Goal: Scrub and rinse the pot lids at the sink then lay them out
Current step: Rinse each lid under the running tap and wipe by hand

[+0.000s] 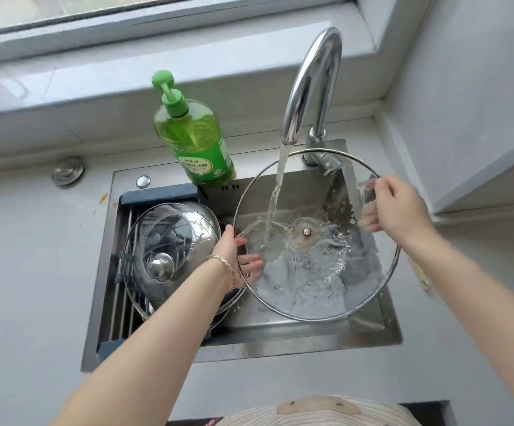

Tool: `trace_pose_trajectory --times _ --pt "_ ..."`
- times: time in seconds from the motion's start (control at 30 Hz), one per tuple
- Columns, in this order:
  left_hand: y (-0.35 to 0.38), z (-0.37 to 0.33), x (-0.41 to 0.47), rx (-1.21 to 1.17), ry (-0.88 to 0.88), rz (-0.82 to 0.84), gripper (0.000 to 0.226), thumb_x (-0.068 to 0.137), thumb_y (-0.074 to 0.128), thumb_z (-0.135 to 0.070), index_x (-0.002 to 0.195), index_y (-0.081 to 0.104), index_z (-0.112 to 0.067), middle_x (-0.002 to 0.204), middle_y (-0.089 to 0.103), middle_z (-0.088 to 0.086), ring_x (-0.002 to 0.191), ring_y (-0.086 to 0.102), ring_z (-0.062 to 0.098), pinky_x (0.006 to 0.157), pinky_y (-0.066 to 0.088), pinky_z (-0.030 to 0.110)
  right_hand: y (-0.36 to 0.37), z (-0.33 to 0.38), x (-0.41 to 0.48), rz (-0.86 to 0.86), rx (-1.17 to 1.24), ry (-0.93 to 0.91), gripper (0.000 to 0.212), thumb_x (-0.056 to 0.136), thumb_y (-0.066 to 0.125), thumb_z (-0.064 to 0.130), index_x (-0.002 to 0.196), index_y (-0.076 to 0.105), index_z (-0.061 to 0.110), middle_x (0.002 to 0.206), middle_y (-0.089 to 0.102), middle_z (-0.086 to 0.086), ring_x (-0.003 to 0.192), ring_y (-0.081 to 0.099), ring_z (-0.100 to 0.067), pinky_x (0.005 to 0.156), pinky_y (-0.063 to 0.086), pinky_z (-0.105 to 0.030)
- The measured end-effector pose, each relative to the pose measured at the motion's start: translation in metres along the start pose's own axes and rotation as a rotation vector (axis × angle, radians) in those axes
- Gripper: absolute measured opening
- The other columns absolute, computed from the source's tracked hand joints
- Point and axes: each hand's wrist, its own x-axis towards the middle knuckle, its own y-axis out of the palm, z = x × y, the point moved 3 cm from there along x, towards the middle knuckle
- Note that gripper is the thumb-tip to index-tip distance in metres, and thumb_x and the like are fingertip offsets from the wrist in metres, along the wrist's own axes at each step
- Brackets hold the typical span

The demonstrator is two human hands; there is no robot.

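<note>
- Grey stone counter [34, 272] is surrounding a steel sink [369, 339], and a window ledge is running behind it under pale daylight.
- Over the right part of the sink a large glass lid [326, 290] with a metal rim is being held, tilted, with its inner side facing up; a small brass screw [306, 231] is showing at its centre.
- Water [275, 195] is falling from the chrome faucet [311, 84] and is hitting the glass just beside the left fingertips, then it is spreading and splashing across the lid.
- The left hand [234, 256] is gripping the left edge of the lid: the thumb is lying over the rim, and the fingers [251, 262] are pressing flat under the glass and are showing through it.
- The right hand [393, 207] is gripping the far right edge in the same way, thumb on top, fingers [369, 215] curled under the wet glass.
- A thin bracelet [223, 261] is sitting on the left wrist.
- To the left of the left hand, other glass lids are lying in a stack on a drying rack [123, 302] across the left part of the sink; the top one has a shiny steel knob [161, 266].
- Beyond the left fingers, at the back edge of the sink, a green soap bottle [194, 133] with a pump is standing upright.
- A round metal cap [67, 171] is sitting in the counter, well apart from both hands.
</note>
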Motion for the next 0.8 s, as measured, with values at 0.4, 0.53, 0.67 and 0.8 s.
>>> trace_pose_trajectory --times 0.4,0.53,0.67,0.8 --pt "-0.029 0.008 -0.032 0.134 0.132 0.117 0.003 0.096 0.044 -0.001 0.097 0.042 0.000 0.063 0.066 0.024 0.043 0.064 0.023 0.038 0.052 0.025 0.011 -0.064 -0.011 0.304 -0.063 0.431 0.043 0.101 0.029 0.004 0.144 0.028 0.007 0.066 0.050 -0.017 0.026 0.052 -0.011 0.029 0.041 -0.017" --pt "-0.030 -0.009 -0.065 0.270 0.289 -0.008 0.007 0.095 0.045 0.002 0.090 0.042 -0.003 0.058 0.062 0.025 0.039 0.061 0.024 0.038 0.053 0.028 0.034 -0.081 -0.029 0.397 -0.491 0.218 0.042 0.095 0.049 0.026 0.135 0.046 0.013 0.108 0.062 -0.020 0.095 0.064 -0.027 0.083 0.051 -0.034" --pt "-0.022 -0.020 -0.081 0.363 0.445 -0.145 0.004 0.094 0.045 0.001 0.091 0.044 -0.002 0.064 0.060 0.027 0.041 0.059 0.025 0.040 0.053 0.029 0.052 -0.039 -0.083 0.727 -0.371 -0.178 0.082 0.072 0.045 0.077 0.142 0.031 0.037 0.148 0.031 0.010 0.137 0.023 -0.003 0.115 0.020 -0.030" --pt "-0.012 -0.036 -0.078 0.419 0.494 -0.253 0.009 0.089 0.045 0.003 0.085 0.045 -0.005 0.076 0.065 0.028 0.061 0.068 0.035 0.057 0.058 0.047 0.079 -0.022 -0.117 0.681 -0.512 -0.666 0.076 0.073 0.051 0.065 0.139 0.041 0.028 0.139 0.046 0.009 0.126 0.044 -0.003 0.104 0.039 -0.025"
